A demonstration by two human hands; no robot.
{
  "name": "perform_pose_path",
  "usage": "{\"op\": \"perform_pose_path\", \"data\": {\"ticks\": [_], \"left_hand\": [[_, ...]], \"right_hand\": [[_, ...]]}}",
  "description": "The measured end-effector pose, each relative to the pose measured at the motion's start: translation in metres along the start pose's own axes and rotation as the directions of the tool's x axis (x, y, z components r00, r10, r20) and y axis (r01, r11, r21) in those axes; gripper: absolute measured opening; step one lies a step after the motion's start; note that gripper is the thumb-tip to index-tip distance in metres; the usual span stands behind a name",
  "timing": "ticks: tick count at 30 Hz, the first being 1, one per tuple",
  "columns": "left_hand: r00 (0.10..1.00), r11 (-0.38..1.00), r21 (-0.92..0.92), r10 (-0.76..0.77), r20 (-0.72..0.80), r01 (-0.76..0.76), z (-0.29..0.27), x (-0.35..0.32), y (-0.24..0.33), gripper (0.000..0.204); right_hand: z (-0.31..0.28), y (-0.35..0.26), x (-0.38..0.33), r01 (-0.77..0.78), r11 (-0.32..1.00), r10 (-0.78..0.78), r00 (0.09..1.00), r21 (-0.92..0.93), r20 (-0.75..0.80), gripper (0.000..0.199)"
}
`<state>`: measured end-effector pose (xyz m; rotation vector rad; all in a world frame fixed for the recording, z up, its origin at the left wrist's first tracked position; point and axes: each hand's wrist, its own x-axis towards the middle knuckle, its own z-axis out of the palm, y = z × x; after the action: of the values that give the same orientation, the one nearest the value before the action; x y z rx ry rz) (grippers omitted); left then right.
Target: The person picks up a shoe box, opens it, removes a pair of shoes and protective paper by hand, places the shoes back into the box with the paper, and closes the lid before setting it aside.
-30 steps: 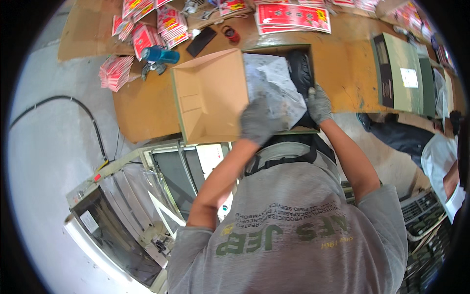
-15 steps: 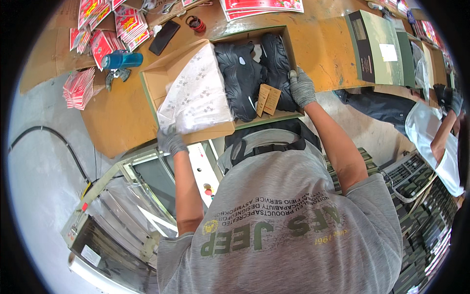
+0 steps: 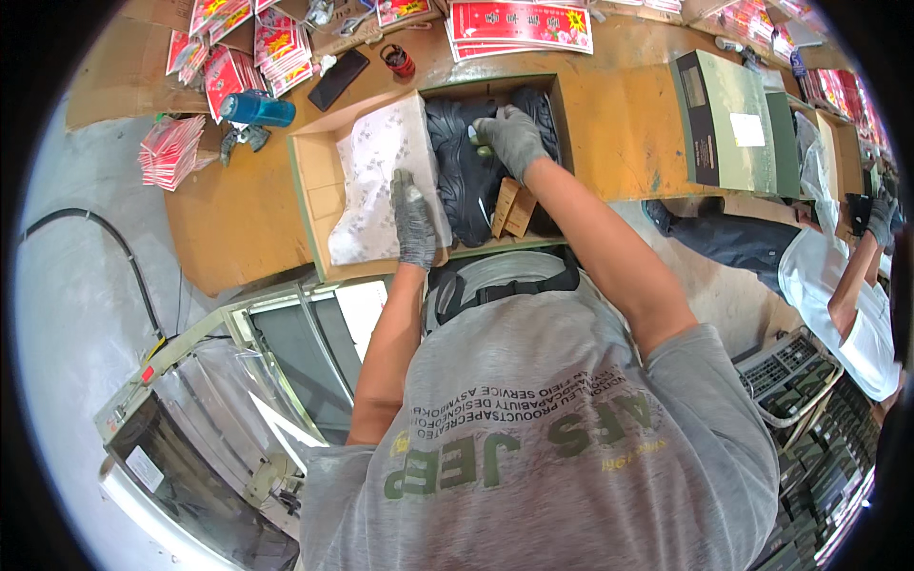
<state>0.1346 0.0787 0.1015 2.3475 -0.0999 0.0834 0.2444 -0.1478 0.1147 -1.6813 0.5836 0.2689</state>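
On the table edge stands an open shoebox [image 3: 307,205] with a green outer rim and brown inside. A pair of black shoes [image 3: 459,181] lies in its right part, and white patterned tissue paper [image 3: 367,190] covers the left part. My left hand [image 3: 414,224], in a grey glove, rests with straight fingers on the tissue beside the shoes. Over the shoes is my gloved right hand [image 3: 514,141], its thumb and fingers apart at a small pale oval on the left shoe. A folded brown card [image 3: 514,209] sits at the near end of the shoes.
A phone [image 3: 339,80], a red-and-black round item [image 3: 398,61] and a blue bottle [image 3: 257,108] lie beyond the box. Red printed sheets [image 3: 519,27] are stacked along the back. Green boxes [image 3: 728,124] stand right, near a co-worker [image 3: 809,252]. A machine frame [image 3: 219,381] is at lower left.
My left hand has left the box's near-left corner and come onto the tissue. My right hand has moved from the right rim inward over the shoes. The tissue lies flatter.
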Motion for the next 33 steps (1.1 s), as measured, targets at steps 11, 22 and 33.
{"op": "perform_pose_path", "data": {"ticks": [11,22,33], "left_hand": [[0.998,0.994,0.091,-0.056,-0.016,0.057,0.018,-0.029,-0.03,0.08],[0.886,0.902,0.29,-0.392,0.248,0.318,0.038,-0.035,-0.004,0.09],[0.979,0.9,0.395,-0.206,0.006,0.186,0.036,-0.022,0.055,0.114]], "right_hand": [[-0.067,-0.044,-0.036,-0.386,0.903,0.196,0.759,0.186,0.621,0.024],[-0.106,0.006,-0.021,-0.192,0.923,-0.045,0.806,0.332,0.59,0.025],[-0.291,-0.101,-0.132,-0.083,0.543,-0.448,0.813,0.836,0.372,0.06]]}}
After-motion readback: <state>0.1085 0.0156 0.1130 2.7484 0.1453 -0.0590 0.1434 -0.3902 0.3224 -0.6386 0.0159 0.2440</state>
